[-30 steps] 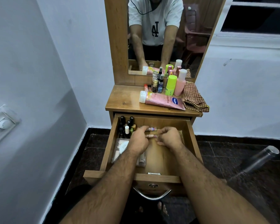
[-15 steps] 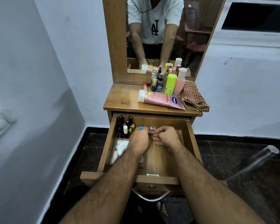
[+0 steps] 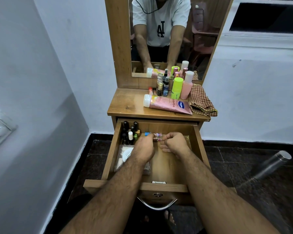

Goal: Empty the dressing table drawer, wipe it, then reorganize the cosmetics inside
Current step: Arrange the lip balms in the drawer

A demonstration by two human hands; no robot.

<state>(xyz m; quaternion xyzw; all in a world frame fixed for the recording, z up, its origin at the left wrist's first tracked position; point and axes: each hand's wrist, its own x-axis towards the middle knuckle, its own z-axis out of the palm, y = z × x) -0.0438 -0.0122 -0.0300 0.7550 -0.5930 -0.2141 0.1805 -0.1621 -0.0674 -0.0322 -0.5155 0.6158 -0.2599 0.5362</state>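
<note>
We think we are on the last step: putting the cosmetics back in the drawer (image 3: 197, 142). Our left hand (image 3: 145, 148) and right hand (image 3: 173, 143) are both curled, and together they seem to pinch small tubes (image 3: 156, 136) near the back of the drawer. The tubes lie flat, long side going left to right, a blue cap pointing left. Little bottles (image 3: 130, 132) stand up in the back left corner. Next we need to let go gently, so the tubes stay in a row. More things wait on the tabletop (image 3: 125, 105), like the pink tube (image 3: 167, 104).
</note>
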